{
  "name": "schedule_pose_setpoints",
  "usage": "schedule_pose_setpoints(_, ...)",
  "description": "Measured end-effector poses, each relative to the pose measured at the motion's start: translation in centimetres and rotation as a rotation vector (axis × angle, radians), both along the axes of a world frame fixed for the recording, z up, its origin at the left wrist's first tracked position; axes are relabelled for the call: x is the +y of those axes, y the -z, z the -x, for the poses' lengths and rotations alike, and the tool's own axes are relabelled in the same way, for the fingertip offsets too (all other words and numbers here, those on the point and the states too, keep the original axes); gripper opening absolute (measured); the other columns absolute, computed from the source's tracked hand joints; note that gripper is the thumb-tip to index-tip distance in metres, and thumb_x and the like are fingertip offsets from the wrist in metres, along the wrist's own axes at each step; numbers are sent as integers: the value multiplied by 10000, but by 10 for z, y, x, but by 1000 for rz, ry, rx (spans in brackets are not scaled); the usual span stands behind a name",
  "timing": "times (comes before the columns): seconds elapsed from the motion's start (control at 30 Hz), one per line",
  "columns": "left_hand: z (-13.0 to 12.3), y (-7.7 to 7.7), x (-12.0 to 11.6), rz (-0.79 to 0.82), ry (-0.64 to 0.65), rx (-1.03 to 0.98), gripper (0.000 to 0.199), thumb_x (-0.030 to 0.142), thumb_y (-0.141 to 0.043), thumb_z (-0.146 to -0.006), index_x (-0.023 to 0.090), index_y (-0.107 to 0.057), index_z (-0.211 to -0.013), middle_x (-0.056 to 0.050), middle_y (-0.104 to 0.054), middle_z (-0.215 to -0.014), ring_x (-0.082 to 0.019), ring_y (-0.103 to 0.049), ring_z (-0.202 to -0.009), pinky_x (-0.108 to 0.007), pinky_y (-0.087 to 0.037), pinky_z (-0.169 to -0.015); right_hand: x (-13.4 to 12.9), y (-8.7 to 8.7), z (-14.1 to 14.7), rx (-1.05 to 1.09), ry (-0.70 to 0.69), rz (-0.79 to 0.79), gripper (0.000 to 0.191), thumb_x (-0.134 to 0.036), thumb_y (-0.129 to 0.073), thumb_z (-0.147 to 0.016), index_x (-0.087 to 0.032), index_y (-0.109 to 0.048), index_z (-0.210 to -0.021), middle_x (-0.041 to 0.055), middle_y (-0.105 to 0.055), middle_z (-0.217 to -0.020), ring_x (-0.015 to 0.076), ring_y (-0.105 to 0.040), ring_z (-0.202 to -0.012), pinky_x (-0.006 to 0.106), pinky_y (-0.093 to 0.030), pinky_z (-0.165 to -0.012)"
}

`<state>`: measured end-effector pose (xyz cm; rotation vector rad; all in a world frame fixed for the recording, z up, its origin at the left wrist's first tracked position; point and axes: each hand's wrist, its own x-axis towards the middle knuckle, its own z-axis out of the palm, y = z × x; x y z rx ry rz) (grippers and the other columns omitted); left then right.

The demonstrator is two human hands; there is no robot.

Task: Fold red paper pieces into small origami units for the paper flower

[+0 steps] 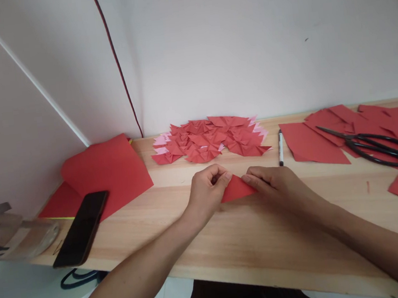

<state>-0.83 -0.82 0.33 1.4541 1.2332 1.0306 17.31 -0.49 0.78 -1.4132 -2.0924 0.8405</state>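
A small folded piece of red paper (237,190) is held between my two hands over the wooden table. My left hand (210,185) pinches its left edge between thumb and fingers. On the other side, my right hand (271,179) grips the right edge, thumb on top. The fingers under the paper are partly hidden. Just beyond my hands lies a pile of folded red paper pieces (205,141), with pink ones showing at its sides.
Large red sheets (112,172) and a black phone (82,227) lie at left, near a clear plastic container (23,236). To the right are a marker (280,149), cut red paper squares (314,144) and black-handled scissors (376,147). A wall (262,42) rises behind the table (238,254).
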Motion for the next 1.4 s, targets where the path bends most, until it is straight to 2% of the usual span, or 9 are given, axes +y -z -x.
schedule_pose_setpoints(0.23,0,0,2,15,-47,-34,233,334,-609,-780,123,-582,-685,9,-532,-648,-94,-446,-601,-213,-342,-561,2,5,-1,-27,11,-11,409,-439,-377,-918,-208,-233,-613,-44,-273,-563,100,-296,-521,255,-228,-487)
schedule_pose_setpoints(0.37,1,3,4,39,-43,-53,239,344,-635,-764,117,-603,-696,0,-555,-657,-95,-462,-603,-211,-352,-560,2,1,-3,-45,-21,22,428,-469,-357,-926,-207,-254,-604,-43,-304,-556,105,-325,-527,255,-253,-504)
schedule_pose_setpoints(0.53,1,5,3,25,26,-27,235,343,-640,-764,125,-600,-686,11,-542,-638,-90,-455,-598,-204,-347,-556,-1,-9,-4,1,-96,44,337,-428,-323,-953,-210,-407,-710,-35,-454,-645,118,-422,-596,249,-327,-565)
schedule_pose_setpoints(0.63,-2,6,1,2,49,-6,230,337,-636,-769,127,-601,-684,12,-548,-648,-90,-457,-614,-203,-352,-575,-3,-9,-2,45,-137,31,279,-388,-346,-950,-209,-451,-763,-34,-469,-664,119,-435,-609,247,-341,-571)
schedule_pose_setpoints(0.8,-4,4,0,30,103,-5,255,371,-576,-814,131,-619,-739,6,-560,-680,-99,-470,-631,-210,-370,-598,-2,-3,-2,42,-80,-49,281,-360,-377,-940,-210,-408,-704,-43,-426,-604,112,-401,-560,249,-301,-527)
schedule_pose_setpoints(0.9,-4,2,-1,23,114,30,215,329,-558,-819,132,-622,-761,6,-562,-691,-100,-473,-635,-212,-370,-601,-1,-2,-2,33,-44,-66,276,-348,-386,-936,-210,-408,-697,-44,-432,-592,113,-404,-553,250,-304,-524)
schedule_pose_setpoints(1.1,-6,2,-3,-30,167,98,184,263,-532,-821,128,-608,-721,15,-526,-658,-94,-445,-633,-214,-351,-605,-2,-3,-1,41,-89,-40,269,-352,-363,-947,-213,-392,-718,-48,-422,-617,110,-410,-574,242,-319,-540)
schedule_pose_setpoints(1.27,-7,2,-2,33,204,27,201,302,-551,-818,125,-623,-754,5,-561,-694,-96,-474,-648,-212,-371,-618,-4,-1,1,18,-65,-96,273,-320,-377,-939,-212,-366,-689,-51,-402,-592,107,-390,-555,245,-293,-523)
schedule_pose_setpoints(1.4,-6,-1,-2,115,180,-21,239,348,-588,-800,129,-588,-704,13,-552,-625,-87,-490,-569,-203,-373,-553,-1,0,-3,21,2,-142,247,-316,-379,-937,-214,-410,-714,-47,-425,-591,112,-404,-547,247,-307,-527)
